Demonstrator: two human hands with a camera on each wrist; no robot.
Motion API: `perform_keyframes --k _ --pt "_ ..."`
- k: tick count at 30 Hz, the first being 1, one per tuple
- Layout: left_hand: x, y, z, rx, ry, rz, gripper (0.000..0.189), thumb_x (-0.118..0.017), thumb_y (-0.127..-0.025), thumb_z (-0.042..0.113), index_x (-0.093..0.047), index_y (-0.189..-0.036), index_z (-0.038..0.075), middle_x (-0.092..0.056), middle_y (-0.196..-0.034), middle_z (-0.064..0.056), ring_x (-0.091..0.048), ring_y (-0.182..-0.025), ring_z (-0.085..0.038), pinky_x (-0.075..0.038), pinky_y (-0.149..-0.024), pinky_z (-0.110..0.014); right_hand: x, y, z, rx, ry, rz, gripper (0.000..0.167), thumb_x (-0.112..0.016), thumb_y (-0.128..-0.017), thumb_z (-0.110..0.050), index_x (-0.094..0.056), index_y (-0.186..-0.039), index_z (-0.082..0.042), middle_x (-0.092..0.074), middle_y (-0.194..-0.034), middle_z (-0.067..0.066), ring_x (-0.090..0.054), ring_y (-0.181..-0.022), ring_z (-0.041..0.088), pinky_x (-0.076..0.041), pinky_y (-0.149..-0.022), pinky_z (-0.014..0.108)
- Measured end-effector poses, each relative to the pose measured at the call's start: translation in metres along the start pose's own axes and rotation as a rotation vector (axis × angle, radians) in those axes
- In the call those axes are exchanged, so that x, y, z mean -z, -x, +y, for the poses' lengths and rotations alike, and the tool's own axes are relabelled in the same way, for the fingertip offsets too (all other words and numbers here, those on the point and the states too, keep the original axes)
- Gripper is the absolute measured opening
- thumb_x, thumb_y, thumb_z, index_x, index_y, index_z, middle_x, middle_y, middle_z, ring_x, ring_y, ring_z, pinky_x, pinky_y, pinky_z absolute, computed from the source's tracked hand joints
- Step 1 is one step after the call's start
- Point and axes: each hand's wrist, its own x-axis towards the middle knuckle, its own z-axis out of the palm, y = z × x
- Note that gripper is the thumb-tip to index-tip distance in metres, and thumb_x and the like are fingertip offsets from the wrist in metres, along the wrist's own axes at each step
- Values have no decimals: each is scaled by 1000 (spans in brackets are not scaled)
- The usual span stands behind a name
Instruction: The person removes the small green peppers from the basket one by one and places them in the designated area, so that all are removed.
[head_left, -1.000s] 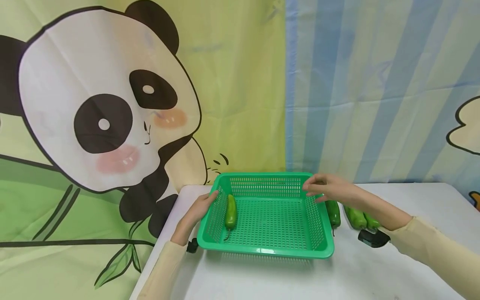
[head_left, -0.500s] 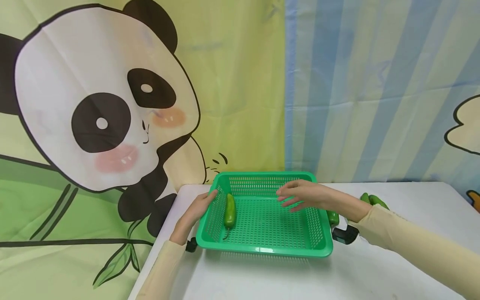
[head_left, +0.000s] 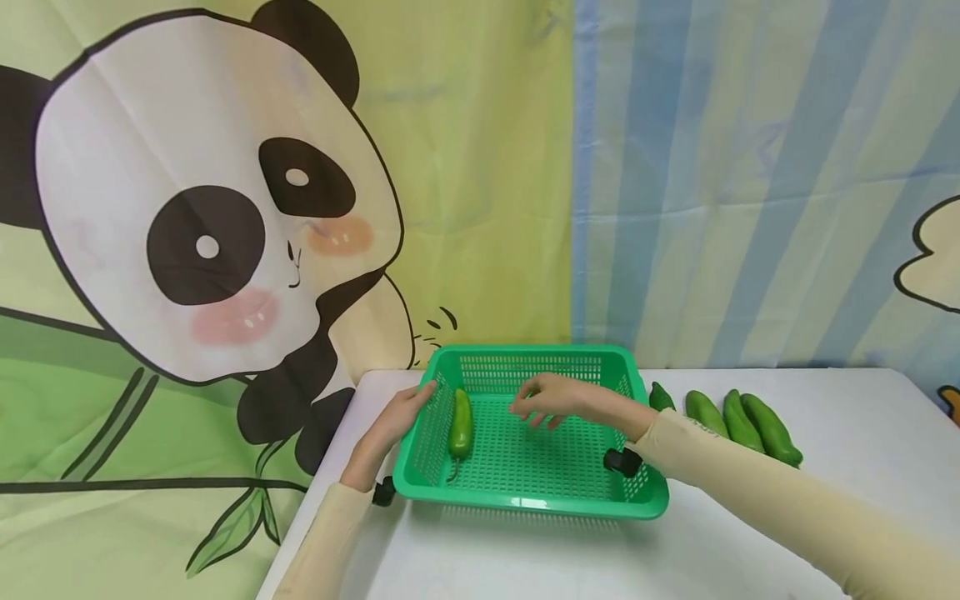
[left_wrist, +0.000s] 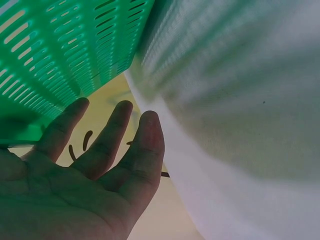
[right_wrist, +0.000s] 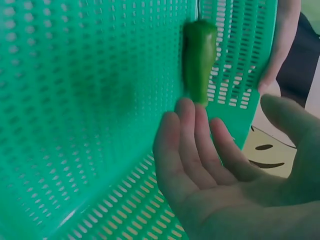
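A green plastic basket (head_left: 532, 503) stands on the white table, its walls full of slots. Inside, along the left wall, lies one long green pepper (head_left: 461, 425), stem toward me. My left hand (head_left: 397, 421) holds the basket's left rim, thumb over the edge. In the left wrist view the other fingers (left_wrist: 112, 140) stretch loosely below the rim, outside the wall. Above the basket floor hovers my right hand (head_left: 555, 398), holding nothing. The right wrist view shows its fingers relaxed and slightly bent, their tips just in front of the pepper (right_wrist: 201, 55) in that view.
Right of the basket, several more green peppers (head_left: 768, 427) lie on the table (head_left: 840, 400), partly behind my right sleeve (head_left: 750, 475). Behind the table hangs a curtain (head_left: 480, 208) printed with a panda.
My right hand has moved left, from the basket's right rim to over its middle. The peppers at right have come out from behind that arm. My left hand has kept its place.
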Motion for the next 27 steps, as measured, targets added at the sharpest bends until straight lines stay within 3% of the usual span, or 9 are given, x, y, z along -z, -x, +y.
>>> perform_keyframes --k 13,21,27 --pt "0 -1 2 -11 -9 -3 61 -38 -107 52 -56 -140 4 -73 -100 -16 -72 -76 -18 -60 -69 -31 -29 -44 -3 -81 5 -17 46 -65 -99 -36 -62 -131 -4 -70 -119 18 -71 -105 34 -60 -86 49" --pt "-1 -1 1 -12 -1 -9 60 -38 -107 52 -56 -140 5 -73 -102 -16 -73 -77 -18 -60 -70 -31 -50 -52 1 -128 -14 2 56 -67 -97 -41 -57 -134 0 -71 -115 17 -71 -100 33 -60 -84 48" --pt "0 -1 0 -32 1 -36 63 -36 -108 51 -54 -141 1 -73 -106 -20 -74 -80 -20 -61 -71 -32 -66 -61 -3 -152 10 67 53 -67 -95 -46 -63 -117 2 -71 -105 16 -71 -91 34 -60 -77 45"
